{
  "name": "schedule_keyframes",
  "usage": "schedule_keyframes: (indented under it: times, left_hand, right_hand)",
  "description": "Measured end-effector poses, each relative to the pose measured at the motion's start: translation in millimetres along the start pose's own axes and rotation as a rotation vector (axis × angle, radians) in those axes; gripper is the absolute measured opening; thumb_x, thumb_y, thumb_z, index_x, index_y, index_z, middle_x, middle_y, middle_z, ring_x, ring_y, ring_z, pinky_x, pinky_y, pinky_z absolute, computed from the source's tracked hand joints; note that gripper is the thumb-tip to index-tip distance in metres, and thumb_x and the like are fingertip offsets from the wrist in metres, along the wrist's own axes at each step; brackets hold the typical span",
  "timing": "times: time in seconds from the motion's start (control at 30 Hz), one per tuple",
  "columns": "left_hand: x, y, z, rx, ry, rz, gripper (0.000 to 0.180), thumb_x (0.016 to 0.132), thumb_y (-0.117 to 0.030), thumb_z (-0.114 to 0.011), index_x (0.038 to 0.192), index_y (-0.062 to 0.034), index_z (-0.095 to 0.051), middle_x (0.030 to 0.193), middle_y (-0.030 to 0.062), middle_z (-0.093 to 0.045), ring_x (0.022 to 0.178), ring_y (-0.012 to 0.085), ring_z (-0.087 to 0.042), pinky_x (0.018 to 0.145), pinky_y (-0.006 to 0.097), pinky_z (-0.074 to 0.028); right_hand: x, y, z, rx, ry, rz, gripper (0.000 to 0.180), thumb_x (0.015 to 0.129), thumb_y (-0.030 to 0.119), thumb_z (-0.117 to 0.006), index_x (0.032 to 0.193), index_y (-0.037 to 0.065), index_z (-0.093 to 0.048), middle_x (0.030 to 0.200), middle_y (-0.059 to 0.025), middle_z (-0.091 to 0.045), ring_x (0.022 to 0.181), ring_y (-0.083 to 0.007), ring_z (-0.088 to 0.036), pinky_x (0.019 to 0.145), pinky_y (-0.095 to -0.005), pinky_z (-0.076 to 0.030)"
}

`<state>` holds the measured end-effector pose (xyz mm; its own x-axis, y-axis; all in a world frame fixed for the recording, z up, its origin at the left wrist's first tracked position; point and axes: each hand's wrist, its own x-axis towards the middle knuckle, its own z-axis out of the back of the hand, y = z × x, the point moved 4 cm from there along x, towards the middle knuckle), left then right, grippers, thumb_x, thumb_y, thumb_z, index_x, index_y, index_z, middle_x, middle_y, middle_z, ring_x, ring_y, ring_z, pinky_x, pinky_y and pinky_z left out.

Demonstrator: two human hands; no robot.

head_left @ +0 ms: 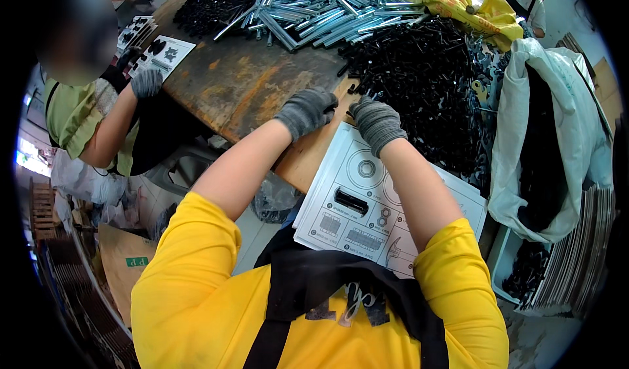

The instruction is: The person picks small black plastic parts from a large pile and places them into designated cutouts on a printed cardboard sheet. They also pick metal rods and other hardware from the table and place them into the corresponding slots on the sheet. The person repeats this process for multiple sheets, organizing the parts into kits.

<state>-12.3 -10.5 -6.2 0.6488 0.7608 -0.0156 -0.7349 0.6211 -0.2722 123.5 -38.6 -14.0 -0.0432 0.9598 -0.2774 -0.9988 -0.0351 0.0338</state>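
Note:
My left hand (306, 112), in a grey knit glove, is over the edge of the worn table (226, 84). Its fingers are curled closed, and whatever they hold is hidden. My right hand (378, 123), gloved the same way, has its fingers pinched together beside a large heap of black bolts (419, 74). What is in that pinch is too small to make out. Below the right hand lies a stack of printed sheets (321, 238) with line drawings of hardware. A few black bolts (351, 201) rest together on the top sheet.
Long silvery metal rods (314, 9) are piled at the back, beside a yellow sack (458, 5). A white sack (563, 87) stands open at right, above a light bin (501, 264) of black parts. A co-worker's gloved hand (147, 83) is at far left by a parts card (171, 51).

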Motion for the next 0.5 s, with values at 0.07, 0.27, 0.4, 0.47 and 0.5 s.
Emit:
schedule_keyframes:
  times: [0.07, 0.27, 0.4, 0.47, 0.5]
  left_hand:
    - [-31.3, -3.5, 10.5, -0.218, -0.036, -0.040, 0.023, 0.075, -0.015, -0.061, 0.096, -0.0057, -0.060, 0.089, 0.0126, -0.057, 0.086, 0.0282, -0.055, 0.077, 0.035, -0.045]
    - [-117.6, -49.9, 26.0, -0.338, -0.028, -0.433, 0.023, 0.073, -0.008, -0.062, 0.096, -0.0061, -0.059, 0.084, 0.0086, -0.057, 0.081, 0.0254, -0.056, 0.072, 0.034, -0.047]
    - [-147.2, -82.5, 2.1, -0.195, 0.127, -0.609, 0.026, 0.071, -0.008, -0.061, 0.097, -0.0070, -0.057, 0.084, 0.0087, -0.057, 0.078, 0.0256, -0.058, 0.068, 0.034, -0.049]
    - [-153.7, -90.5, -12.0, -0.085, 0.257, -0.579, 0.026, 0.073, -0.007, -0.059, 0.099, -0.0076, -0.056, 0.082, 0.0086, -0.055, 0.074, 0.0242, -0.058, 0.061, 0.033, -0.050]
    - [-155.8, -90.3, -24.0, -0.016, 0.298, -0.565, 0.027, 0.074, -0.007, -0.058, 0.101, -0.0079, -0.055, 0.082, 0.0085, -0.054, 0.073, 0.0239, -0.058, 0.060, 0.033, -0.050]
  right_hand:
    - [-5.3, 5.0, 3.1, -0.088, 0.019, 0.113, 0.036, 0.081, 0.012, -0.053, 0.117, 0.015, -0.051, 0.113, -0.0101, -0.054, 0.106, -0.0279, -0.054, 0.082, -0.0425, -0.048]
    - [-5.2, 7.8, 4.9, -0.226, -0.018, 0.272, 0.027, 0.080, 0.010, -0.054, 0.107, 0.013, -0.058, 0.111, -0.0107, -0.056, 0.101, -0.0270, -0.056, 0.079, -0.0379, -0.050]
    - [11.9, -1.4, 2.4, -0.176, 0.013, 0.254, 0.025, 0.078, 0.013, -0.057, 0.103, 0.014, -0.060, 0.099, -0.0112, -0.060, 0.096, -0.0269, -0.058, 0.077, -0.0360, -0.050]
    - [-5.1, -9.5, 18.1, 0.003, -0.168, 0.254, 0.021, 0.078, 0.013, -0.057, 0.099, 0.012, -0.061, 0.094, -0.0115, -0.060, 0.091, -0.0276, -0.058, 0.075, -0.0359, -0.050]
    - [-19.9, -12.3, 26.5, 0.092, -0.254, 0.256, 0.020, 0.078, 0.013, -0.057, 0.097, 0.012, -0.062, 0.092, -0.0116, -0.061, 0.089, -0.0280, -0.059, 0.074, -0.0358, -0.050]
